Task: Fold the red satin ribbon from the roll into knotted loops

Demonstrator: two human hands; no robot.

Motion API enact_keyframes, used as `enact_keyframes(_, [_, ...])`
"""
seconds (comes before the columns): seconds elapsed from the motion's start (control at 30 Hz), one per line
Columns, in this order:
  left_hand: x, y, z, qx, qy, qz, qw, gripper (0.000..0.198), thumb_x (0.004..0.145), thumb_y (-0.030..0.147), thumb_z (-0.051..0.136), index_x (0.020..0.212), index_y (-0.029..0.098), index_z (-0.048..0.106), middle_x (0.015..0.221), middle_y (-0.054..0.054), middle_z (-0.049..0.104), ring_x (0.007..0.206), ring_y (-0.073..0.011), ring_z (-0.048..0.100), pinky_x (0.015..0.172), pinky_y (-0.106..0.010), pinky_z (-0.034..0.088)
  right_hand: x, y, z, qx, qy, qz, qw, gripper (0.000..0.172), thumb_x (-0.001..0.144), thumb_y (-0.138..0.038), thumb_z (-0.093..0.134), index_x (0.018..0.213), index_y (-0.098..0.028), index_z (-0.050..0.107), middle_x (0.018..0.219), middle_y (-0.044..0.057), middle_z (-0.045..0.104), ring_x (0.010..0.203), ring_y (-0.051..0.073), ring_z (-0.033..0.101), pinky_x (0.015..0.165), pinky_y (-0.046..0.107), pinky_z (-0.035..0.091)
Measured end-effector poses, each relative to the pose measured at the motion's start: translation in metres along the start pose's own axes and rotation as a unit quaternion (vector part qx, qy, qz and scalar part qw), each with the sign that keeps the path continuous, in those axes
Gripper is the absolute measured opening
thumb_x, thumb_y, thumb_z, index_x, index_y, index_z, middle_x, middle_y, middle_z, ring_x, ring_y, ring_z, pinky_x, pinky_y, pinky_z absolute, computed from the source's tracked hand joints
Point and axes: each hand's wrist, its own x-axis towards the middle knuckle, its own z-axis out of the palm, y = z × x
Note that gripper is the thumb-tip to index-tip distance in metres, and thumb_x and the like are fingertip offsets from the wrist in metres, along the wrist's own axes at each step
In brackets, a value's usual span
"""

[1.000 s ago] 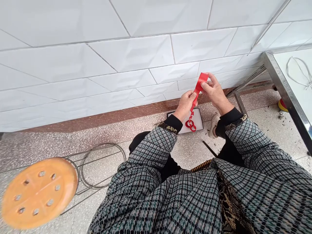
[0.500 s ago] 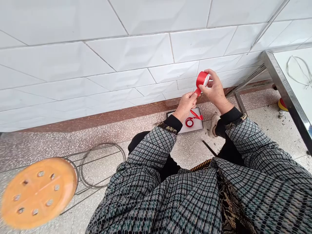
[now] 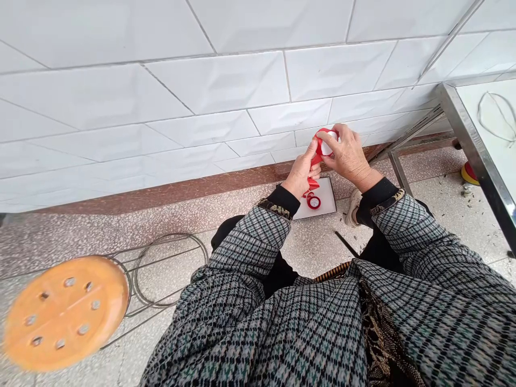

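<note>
A roll of wide red ribbon (image 3: 329, 144) with a white core is gripped in my right hand (image 3: 351, 157), its fingers curled round the rim. The thumb and fingers of my left hand (image 3: 303, 170) pinch the red ribbon (image 3: 315, 159) that comes off the roll, close beside it. Below my left hand a loose length of ribbon (image 3: 313, 184) hangs down. Under it, a narrower red roll (image 3: 313, 201) is on a white, dark-edged board or tray (image 3: 325, 200) on the floor. Part of that board is hidden behind my left hand.
At the lower left stands an orange round stool (image 3: 66, 322) with holes and metal legs. To the right is a metal-framed table (image 3: 467, 123) carrying a loop of pale wire (image 3: 495, 115). White wall tiles (image 3: 242, 80) rise ahead. A red and yellow object (image 3: 470, 173) lies on the speckled floor.
The right hand has brought the ribbon roll down and left, against my left hand, and turned it. The loose ribbon below my left hand has shifted left.
</note>
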Motion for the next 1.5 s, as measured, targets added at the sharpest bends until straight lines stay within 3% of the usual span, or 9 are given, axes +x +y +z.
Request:
enact_keyframes(0.47, [0.002,0.003,-0.009,-0.037,-0.038,-0.057,0.997,0.061,0.099,0.074,0.066,0.068,0.025,0.048,0.043,0.01,0.029,0.035,-0.0052,0.017,0.039,-0.026,0.016,0.001,0.01,0.003,0.033,-0.022,-0.043,0.998,0.063,0.092,-0.017,0.071,0.153,-0.024,0.058,0.139,0.018,0.055,0.131,0.038,0.053,0.112,0.061,0.049])
enact_keyframes(0.67, [0.0,0.002,-0.007,-0.016,-0.033,-0.044,0.998,0.056,0.099,0.074,0.066,0.075,0.025,0.055,0.043,0.011,0.028,0.035,-0.0061,0.017,0.04,-0.028,0.016,0.003,0.018,-0.002,0.178,-0.016,-0.018,0.984,0.063,0.095,-0.04,0.076,0.154,-0.025,0.059,0.139,0.017,0.06,0.134,0.039,0.056,0.117,0.064,0.049])
enact_keyframes(0.73, [0.0,0.001,-0.006,-0.007,-0.028,-0.025,0.999,0.055,0.098,0.074,0.067,0.078,0.024,0.057,0.044,0.011,0.028,0.036,-0.0059,0.017,0.04,-0.028,0.016,0.004,0.021,0.0,0.284,0.014,0.041,0.958,0.066,0.1,-0.057,0.069,0.157,-0.027,0.056,0.134,0.015,0.064,0.13,0.036,0.06,0.116,0.062,0.052])
enact_keyframes(0.87, [0.0,-0.004,-0.003,0.008,-0.009,0.021,1.0,0.055,0.096,0.074,0.071,0.078,0.024,0.057,0.047,0.011,0.029,0.039,-0.0064,0.02,0.043,-0.028,0.017,0.005,0.018,0.003,0.467,0.05,0.182,0.864,0.076,0.096,-0.088,0.058,0.142,-0.028,0.066,0.121,0.01,0.072,0.114,0.029,0.07,0.105,0.051,0.062])
enact_keyframes(1.0, [-0.002,-0.006,-0.001,0.027,0.012,0.056,0.998,0.054,0.097,0.07,0.074,0.075,0.025,0.053,0.05,0.01,0.028,0.042,-0.0067,0.023,0.047,-0.029,0.02,0.005,0.007,0.0,0.567,-0.039,0.266,0.778,0.083,0.073,-0.101,0.072,0.103,-0.023,0.074,0.106,0.009,0.076,0.106,0.026,0.073,0.09,0.04,0.068])
enact_keyframes(1.07, [-0.002,-0.007,0.0,0.041,0.02,0.07,0.997,0.057,0.095,0.07,0.076,0.073,0.025,0.05,0.051,0.01,0.027,0.043,-0.0065,0.024,0.047,-0.028,0.02,0.004,0.003,-0.002,0.591,-0.077,0.295,0.747,0.083,0.068,-0.101,0.076,0.095,-0.023,0.073,0.1,0.009,0.077,0.103,0.025,0.075,0.083,0.036,0.068])
enact_keyframes(1.17, [-0.001,-0.008,0.0,0.063,0.025,0.088,0.994,0.06,0.093,0.071,0.079,0.072,0.024,0.048,0.05,0.01,0.027,0.044,-0.006,0.024,0.046,-0.026,0.02,0.004,0.003,-0.003,0.608,-0.098,0.314,0.723,0.08,0.07,-0.099,0.078,0.1,-0.025,0.073,0.099,0.01,0.078,0.104,0.027,0.077,0.08,0.037,0.069])
enact_keyframes(1.37, [0.004,-0.009,0.002,0.077,0.037,0.118,0.989,0.05,0.092,0.062,0.085,0.076,0.021,0.06,0.052,0.009,0.035,0.047,-0.0053,0.029,0.047,-0.025,0.024,0.005,0.005,-0.002,0.649,-0.113,0.309,0.686,0.076,0.065,-0.09,0.088,0.104,-0.028,0.068,0.106,0.01,0.079,0.107,0.029,0.076,0.092,0.047,0.068])
enact_keyframes(1.5, [0.006,-0.012,0.002,0.097,0.038,0.116,0.988,0.043,0.089,0.063,0.087,0.087,0.022,0.072,0.051,0.008,0.039,0.05,-0.0076,0.037,0.049,-0.025,0.03,0.007,0.003,-0.002,0.644,-0.074,0.298,0.701,0.076,0.062,-0.089,0.088,0.1,-0.028,0.064,0.107,0.008,0.078,0.103,0.026,0.074,0.097,0.046,0.065])
